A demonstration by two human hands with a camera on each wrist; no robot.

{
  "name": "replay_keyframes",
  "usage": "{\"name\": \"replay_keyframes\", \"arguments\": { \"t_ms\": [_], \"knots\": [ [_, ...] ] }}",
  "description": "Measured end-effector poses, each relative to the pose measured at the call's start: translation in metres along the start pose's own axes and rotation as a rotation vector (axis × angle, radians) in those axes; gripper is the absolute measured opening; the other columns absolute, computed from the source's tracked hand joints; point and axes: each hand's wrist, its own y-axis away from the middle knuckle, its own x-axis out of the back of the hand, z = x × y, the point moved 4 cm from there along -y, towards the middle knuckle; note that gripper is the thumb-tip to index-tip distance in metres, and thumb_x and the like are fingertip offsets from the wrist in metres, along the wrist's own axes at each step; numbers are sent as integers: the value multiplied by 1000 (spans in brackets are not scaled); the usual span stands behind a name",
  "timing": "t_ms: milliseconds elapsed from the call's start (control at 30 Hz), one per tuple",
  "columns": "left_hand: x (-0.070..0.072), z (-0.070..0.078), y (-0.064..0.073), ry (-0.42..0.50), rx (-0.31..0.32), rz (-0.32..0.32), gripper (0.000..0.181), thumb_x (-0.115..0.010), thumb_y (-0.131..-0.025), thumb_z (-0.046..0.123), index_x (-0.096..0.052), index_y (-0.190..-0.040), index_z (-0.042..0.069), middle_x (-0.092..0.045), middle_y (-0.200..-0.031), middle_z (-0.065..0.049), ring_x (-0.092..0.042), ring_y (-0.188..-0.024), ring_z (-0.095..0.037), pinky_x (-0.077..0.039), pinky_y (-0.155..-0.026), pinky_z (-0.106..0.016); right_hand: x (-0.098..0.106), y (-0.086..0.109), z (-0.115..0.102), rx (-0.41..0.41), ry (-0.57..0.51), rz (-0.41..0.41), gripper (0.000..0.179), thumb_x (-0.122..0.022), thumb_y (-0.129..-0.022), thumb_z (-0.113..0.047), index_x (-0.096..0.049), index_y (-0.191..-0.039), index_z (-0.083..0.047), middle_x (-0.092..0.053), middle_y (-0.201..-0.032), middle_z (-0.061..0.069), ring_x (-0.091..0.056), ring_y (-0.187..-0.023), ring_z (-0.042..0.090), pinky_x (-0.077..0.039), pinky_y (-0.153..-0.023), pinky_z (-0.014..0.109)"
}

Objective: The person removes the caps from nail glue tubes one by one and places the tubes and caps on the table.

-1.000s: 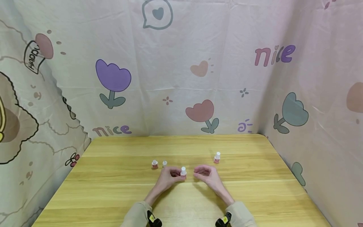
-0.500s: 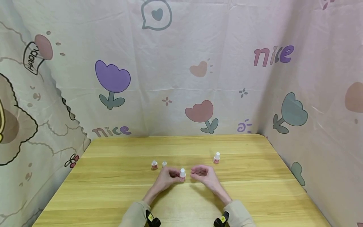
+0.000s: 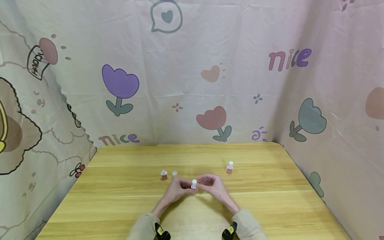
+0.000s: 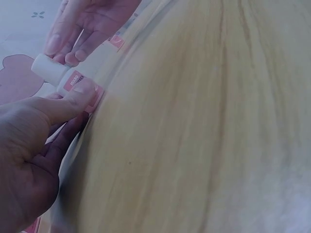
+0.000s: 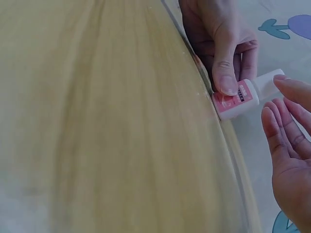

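My left hand (image 3: 175, 189) holds a small white glue-type bottle (image 3: 194, 185) with a pink label, thumb on its front and fingers behind. In the right wrist view, the bottle (image 5: 236, 99) stands at the tabletop with its white cap (image 5: 267, 85) on. My right hand (image 3: 213, 186) is close on the other side. Its thumb tip (image 5: 282, 80) lies at the cap, while the other fingers are spread loosely below it. From the left wrist view, those right fingertips (image 4: 72, 59) are right beside the cap (image 4: 48, 69).
A shorter-topped bottle (image 3: 163, 175) with a red label stands left of the hands. Beside it is a small white-topped item (image 3: 174, 173), partly hidden by my left hand. Another capped bottle (image 3: 229, 167) stands back right. A patterned cloth (image 3: 180, 83) hangs behind the wooden table (image 3: 120, 206).
My right hand has moved left, from a gap away to right at the bottle's cap. My left hand keeps its grip in nearly the same place.
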Motion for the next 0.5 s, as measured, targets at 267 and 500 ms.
{"name": "replay_keyframes", "arguments": {
  "t_ms": [267,500],
  "knots": [
    [0,-1,0,26,-25,-18,18,-83,-80,6,-78,-96,-2,-77,-87,-21,-68,-71,-1,-55,-65,-18,-5,-5,2,-2,15,-20,25,-77,-86,-6,-69,-106,8,-71,-98,33,-67,-79,4,-58,-74,21],
    [0,1,1,23,-24,-10,18,-83,-80,5,-78,-95,-3,-77,-86,-22,-69,-70,-6,-55,-63,-20,-6,-10,2,-25,38,-9,23,-78,-85,-3,-69,-102,8,-71,-94,31,-65,-75,4,-56,-72,20]
  ]
}}
